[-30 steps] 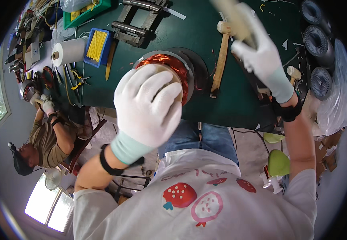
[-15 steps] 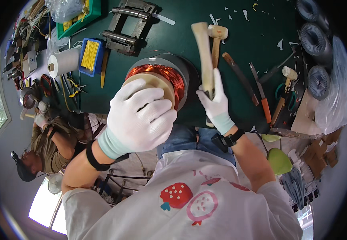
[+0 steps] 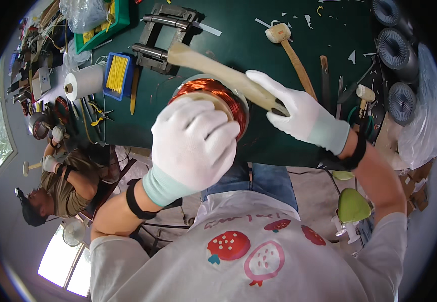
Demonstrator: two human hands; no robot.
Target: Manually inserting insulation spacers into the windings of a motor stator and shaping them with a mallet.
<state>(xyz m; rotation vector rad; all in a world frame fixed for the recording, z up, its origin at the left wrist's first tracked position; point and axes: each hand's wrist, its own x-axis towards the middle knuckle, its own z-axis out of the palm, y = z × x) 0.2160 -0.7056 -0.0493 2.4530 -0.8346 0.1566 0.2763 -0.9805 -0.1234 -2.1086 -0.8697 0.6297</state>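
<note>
My left hand (image 3: 193,143), in a white glove, is closed over a round tan disc (image 3: 218,103); the palm hides most of it. Behind the disc, copper wire windings (image 3: 203,86) curve inside a grey metal ring (image 3: 247,117), like a motor stator standing at the table's near edge. In my gloved right hand (image 3: 299,110) is a long pale wooden paddle-like bar (image 3: 223,73), gripped at its narrow end. The bar slants to the upper left above the windings, its broad end over the table by a metal frame. Whether it touches the windings, I cannot tell.
A wooden mallet (image 3: 279,34) lies beyond my right hand, with several tools farther right. A metal frame with two rollers (image 3: 164,38), a blue tray (image 3: 120,93) of yellow strips and a white thread spool (image 3: 85,83) stand left. A co-worker (image 3: 72,176) sits at far left holding a hammer.
My right hand has moved right and turned, swinging the bar from upright to a leftward slant above the windings. My left hand, disc and windings have shifted slightly right in the picture.
</note>
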